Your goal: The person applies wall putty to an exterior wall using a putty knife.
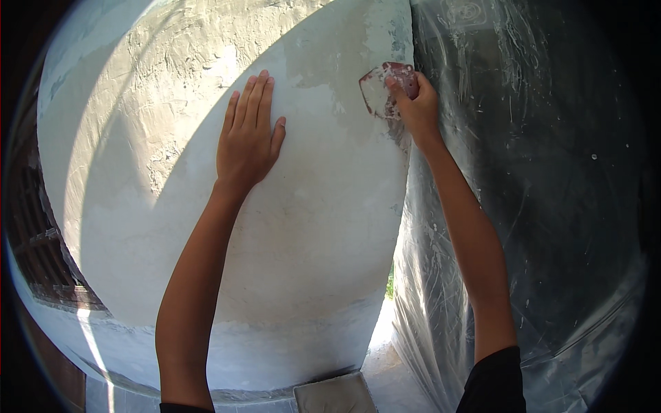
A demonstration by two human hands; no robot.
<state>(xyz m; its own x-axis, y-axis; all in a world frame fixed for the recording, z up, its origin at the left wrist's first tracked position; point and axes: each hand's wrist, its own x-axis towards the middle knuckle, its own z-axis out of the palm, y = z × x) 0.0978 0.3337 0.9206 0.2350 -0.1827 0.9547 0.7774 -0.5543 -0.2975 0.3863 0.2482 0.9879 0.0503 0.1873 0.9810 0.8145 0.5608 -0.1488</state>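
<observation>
Forearms (pixel 196 289), right grip (pixel 418 113) clasping reddish flat tool (pixel 374 93) jutting leftward, left grip (pixel 246 146) laid flat on wall (pixel 310 227)

We log the wall (pixel 296 234) as plaster: matt and mostly smooth, a bit blotchy. Its upper-left patch (pixel 200 48) goes rough, ridged and pitted. Scraper (pixel 409 79): hard, plastic-looking, though we can't be sure; its face carries a thick, pasty smear. Sheet (pixel 558 179) reads as thin see-through plastic, glossy and crinkled, with chalky streaks. Sleeve (pixel 496 385): matt cloth. Grille (pixel 48 265) at far left: we'd say wood, dull finish. Board (pixel 334 396) at the bottom: flat, matt, material unclear to us. Floor (pixel 131 400), lower left: smooth, tile-looking.
</observation>
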